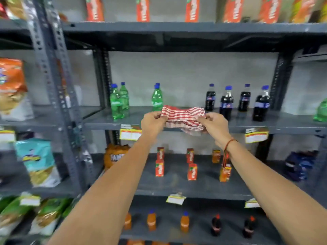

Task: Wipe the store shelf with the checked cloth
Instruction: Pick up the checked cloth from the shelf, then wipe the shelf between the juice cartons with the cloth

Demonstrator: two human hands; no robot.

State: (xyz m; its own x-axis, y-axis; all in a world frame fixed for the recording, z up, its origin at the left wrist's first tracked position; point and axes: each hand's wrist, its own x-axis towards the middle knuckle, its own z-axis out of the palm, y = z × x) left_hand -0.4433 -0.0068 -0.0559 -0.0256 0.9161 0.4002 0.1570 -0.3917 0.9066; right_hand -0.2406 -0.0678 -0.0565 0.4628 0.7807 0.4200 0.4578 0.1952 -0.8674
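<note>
Both the left hand [153, 123] and right hand [216, 125] pinch the bunched checked cloth [184, 117] over the shelf [251, 127] front edge. Wide swipes could easily topple the green bottle [157, 99] or cola bottles [226, 103] nearby.

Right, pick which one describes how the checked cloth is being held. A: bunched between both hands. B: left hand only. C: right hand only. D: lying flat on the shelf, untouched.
A: the left hand and right hand each grip one end of the bunched checked cloth, held at the front edge of the shelf with the bottles.
</note>
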